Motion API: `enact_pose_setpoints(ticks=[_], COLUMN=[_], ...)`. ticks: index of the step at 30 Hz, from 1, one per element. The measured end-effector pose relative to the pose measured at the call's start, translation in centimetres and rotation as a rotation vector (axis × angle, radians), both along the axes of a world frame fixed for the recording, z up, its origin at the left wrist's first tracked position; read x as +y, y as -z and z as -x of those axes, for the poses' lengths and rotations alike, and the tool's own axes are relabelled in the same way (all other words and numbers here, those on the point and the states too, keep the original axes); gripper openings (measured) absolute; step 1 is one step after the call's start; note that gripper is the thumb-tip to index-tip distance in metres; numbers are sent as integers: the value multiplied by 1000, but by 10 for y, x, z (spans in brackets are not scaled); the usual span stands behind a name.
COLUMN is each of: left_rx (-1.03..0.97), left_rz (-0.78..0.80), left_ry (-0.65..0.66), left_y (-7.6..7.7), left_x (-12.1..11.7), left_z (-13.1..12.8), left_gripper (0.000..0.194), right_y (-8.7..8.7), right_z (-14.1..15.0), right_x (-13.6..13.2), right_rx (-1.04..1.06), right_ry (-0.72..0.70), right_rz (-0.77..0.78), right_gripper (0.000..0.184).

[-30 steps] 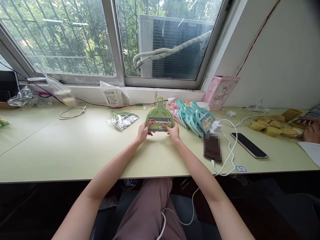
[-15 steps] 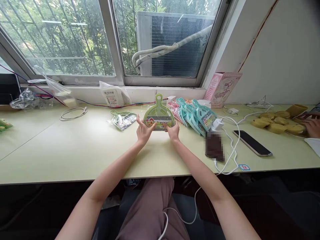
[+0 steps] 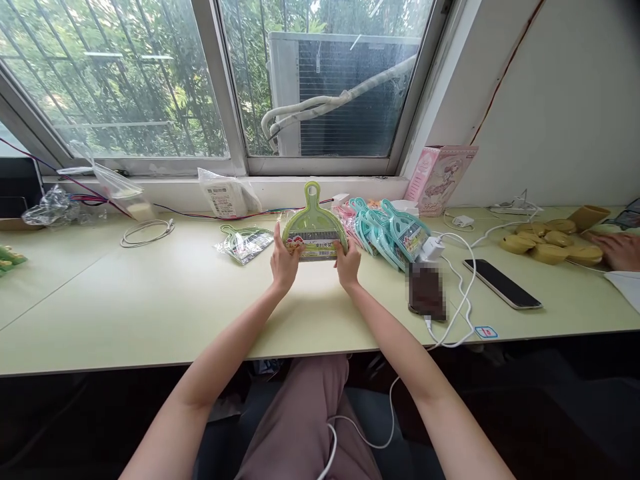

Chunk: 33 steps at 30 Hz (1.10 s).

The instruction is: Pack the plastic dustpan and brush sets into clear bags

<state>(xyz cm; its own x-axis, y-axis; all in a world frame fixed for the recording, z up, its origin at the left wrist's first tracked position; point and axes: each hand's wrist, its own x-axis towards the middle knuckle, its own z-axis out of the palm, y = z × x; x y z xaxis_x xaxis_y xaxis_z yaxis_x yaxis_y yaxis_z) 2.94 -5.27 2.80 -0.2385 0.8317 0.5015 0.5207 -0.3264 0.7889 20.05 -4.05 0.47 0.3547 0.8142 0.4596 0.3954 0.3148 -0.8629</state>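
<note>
A green mini dustpan and brush set (image 3: 314, 223) in clear wrap stands upright above the table, its handle pointing up and its printed label facing me. My left hand (image 3: 285, 263) grips its lower left side, thumb on the front and one finger raised. At the lower right edge, my right hand (image 3: 347, 263) is closed on the same set with the thumb in front. To the left lies another wrapped green dustpan set (image 3: 246, 243). A pile of turquoise dustpan sets (image 3: 393, 230) lies to the right, with pink dustpan sets (image 3: 349, 217) behind it.
A phone with a blurred screen (image 3: 427, 293) and white cable (image 3: 470, 280) lies right of my hands, beside a dark phone (image 3: 503, 284). Farther right are several yellow rolls (image 3: 547, 252) and another person's hand (image 3: 623, 250). A pink box (image 3: 443, 180) stands at the back; a coiled cable (image 3: 145, 233) lies left.
The held dustpan set has risen slightly and moved a little left. My left hand has shifted its grip, with a finger now raised along the side. The other person's hand has moved slightly.
</note>
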Motion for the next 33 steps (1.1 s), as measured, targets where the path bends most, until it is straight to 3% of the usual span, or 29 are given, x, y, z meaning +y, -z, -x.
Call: enact_pose_setpoints(ticks=[7,11,14,18,23,25,28,31,33], left_rx=[-166,-317,-440,-366,-423,-450,-513,-583,-584], left_rz=[-155,-154,36,402,393,374,377,375,379], left_ry=[105,145,268,482,439,432,364,243,267], left_y=[14,11,10,15,18,17,15,14,15], left_x=[17,21,30,43,43,42,45,48,47], left_z=[3,8,20,33,24,21,26,33,33], left_gripper=[56,62,66,46,33,30,30,27,26], right_y=[2,4,7,11,9,6,2,0,1], right_z=[-2,-5,-8,-7,-5,-6,-7,-2,4], right_x=[8,9,11,18,22,20,14,7,2], right_rx=[7,91,198,286,427,470,493,408,314], right_ry=[10,-99,-200,-232,-191,-273,-519,-746,-832], right_rz=[-162,-110,-4,104,209,225,284,384,455], right_gripper=[53,53,55,54,44,45,51,46,41])
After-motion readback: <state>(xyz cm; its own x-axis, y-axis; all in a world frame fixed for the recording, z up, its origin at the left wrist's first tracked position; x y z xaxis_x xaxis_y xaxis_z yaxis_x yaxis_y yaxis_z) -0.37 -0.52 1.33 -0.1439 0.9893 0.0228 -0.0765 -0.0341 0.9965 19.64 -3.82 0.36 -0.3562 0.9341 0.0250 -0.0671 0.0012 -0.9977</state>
